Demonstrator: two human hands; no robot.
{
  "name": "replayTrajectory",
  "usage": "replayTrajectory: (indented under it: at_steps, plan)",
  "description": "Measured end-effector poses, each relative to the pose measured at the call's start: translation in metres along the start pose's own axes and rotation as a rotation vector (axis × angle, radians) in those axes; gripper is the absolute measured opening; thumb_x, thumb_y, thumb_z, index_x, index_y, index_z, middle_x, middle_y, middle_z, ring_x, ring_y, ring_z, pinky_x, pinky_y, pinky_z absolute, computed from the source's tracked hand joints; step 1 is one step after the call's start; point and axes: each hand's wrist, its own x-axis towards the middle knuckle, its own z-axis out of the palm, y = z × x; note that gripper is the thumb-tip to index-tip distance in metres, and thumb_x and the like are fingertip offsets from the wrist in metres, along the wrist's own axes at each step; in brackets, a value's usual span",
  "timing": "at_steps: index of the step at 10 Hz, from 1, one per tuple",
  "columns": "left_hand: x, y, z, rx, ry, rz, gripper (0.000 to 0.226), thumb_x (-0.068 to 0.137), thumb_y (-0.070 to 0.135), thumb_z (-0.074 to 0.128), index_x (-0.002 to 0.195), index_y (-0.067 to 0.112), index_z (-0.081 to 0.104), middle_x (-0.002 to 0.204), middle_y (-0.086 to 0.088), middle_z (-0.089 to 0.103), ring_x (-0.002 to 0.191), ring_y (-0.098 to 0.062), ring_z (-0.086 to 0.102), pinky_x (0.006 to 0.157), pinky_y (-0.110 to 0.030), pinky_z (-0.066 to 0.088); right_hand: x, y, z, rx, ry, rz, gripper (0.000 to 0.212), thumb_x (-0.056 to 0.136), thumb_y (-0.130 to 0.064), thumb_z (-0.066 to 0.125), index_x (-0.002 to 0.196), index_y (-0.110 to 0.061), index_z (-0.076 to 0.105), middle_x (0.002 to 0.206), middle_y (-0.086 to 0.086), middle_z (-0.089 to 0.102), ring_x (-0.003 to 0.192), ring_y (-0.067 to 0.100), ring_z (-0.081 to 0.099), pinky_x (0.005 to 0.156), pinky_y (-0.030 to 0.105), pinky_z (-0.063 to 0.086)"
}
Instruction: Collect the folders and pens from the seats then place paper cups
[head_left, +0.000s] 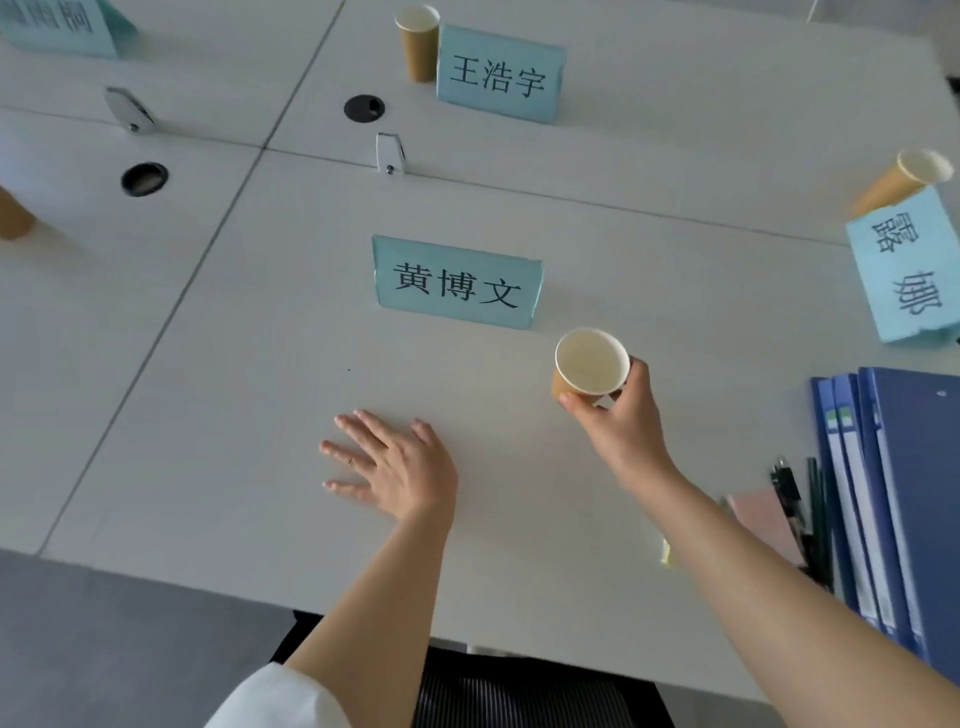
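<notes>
Brown paper cup (589, 366) pinched in right grip (621, 423); left grip (387, 467) spread; blue folders (893, 499) beside.

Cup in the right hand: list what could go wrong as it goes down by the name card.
1. The right hand holds the cup only by fingers near its base, so the light, empty cup could slip or tip when released.
2. The cup is close to the name card; a nudge could knock the card over.
3. The forearm passes near the pens and folders and might sweep them when drawing back.
</notes>
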Motion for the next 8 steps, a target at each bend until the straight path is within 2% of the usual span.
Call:
replayTrajectory:
  at_steps: [1, 2, 5, 7, 8]
  plan:
    - [0.004, 0.001, 0.017, 0.046, 0.048, -0.015, 0.074, 0.098, 0.047, 0.024, 0.155, 0.009, -0.005, 0.164, -0.006, -0.012, 0.147, -0.037, -0.018, 0.112, -0.064, -0.009, 0.035, -0.006, 0.003, 0.017, 0.014, -0.009, 0.065, 0.076, -0.025, 0.079, 0.129, -0.016, 0.042, 0.117, -0.007, 0.054, 0.104, 0.011, 0.053, 0.084, 0.023, 0.039]
    - [0.005, -0.001, 0.025, 0.088, 0.095, -0.022, 0.076, 0.095, 0.049, 0.019, 0.154, 0.009, -0.006, 0.164, -0.007, -0.012, 0.147, -0.038, -0.017, 0.113, -0.064, -0.009, 0.065, -0.013, 0.006, 0.032, 0.050, -0.041, 0.066, 0.077, -0.024, 0.079, 0.130, -0.015, 0.041, 0.117, -0.008, 0.053, 0.102, 0.010, 0.052, 0.083, 0.021, 0.038]
    - [0.009, -0.001, 0.033, 0.123, 0.147, -0.052, 0.077, 0.095, 0.051, 0.020, 0.154, 0.010, -0.006, 0.164, -0.006, -0.012, 0.148, -0.037, -0.016, 0.115, -0.064, -0.006, 0.112, -0.008, 0.030, 0.035, 0.044, -0.035, 0.065, 0.073, -0.027, 0.080, 0.125, -0.015, 0.044, 0.121, -0.001, 0.059, 0.108, 0.017, 0.058, 0.087, 0.026, 0.044]
    - [0.007, 0.001, 0.029, 0.144, 0.151, -0.048, 0.077, 0.094, 0.051, 0.020, 0.154, 0.010, -0.005, 0.164, -0.007, -0.011, 0.148, -0.037, -0.015, 0.115, -0.064, -0.006, 0.116, 0.001, 0.033, 0.041, 0.030, -0.011, 0.064, 0.074, -0.019, 0.079, 0.126, -0.010, 0.043, 0.120, 0.002, 0.059, 0.109, 0.019, 0.059, 0.088, 0.025, 0.043]
    - [0.005, 0.005, 0.029, 0.149, 0.165, -0.063, 0.077, 0.095, 0.051, 0.020, 0.154, 0.010, -0.007, 0.163, -0.007, -0.013, 0.148, -0.037, -0.016, 0.114, -0.064, -0.007, 0.109, 0.008, 0.028, 0.040, 0.029, 0.007, 0.062, 0.078, -0.014, 0.075, 0.129, -0.009, 0.040, 0.127, 0.004, 0.058, 0.115, 0.018, 0.059, 0.096, 0.029, 0.045]
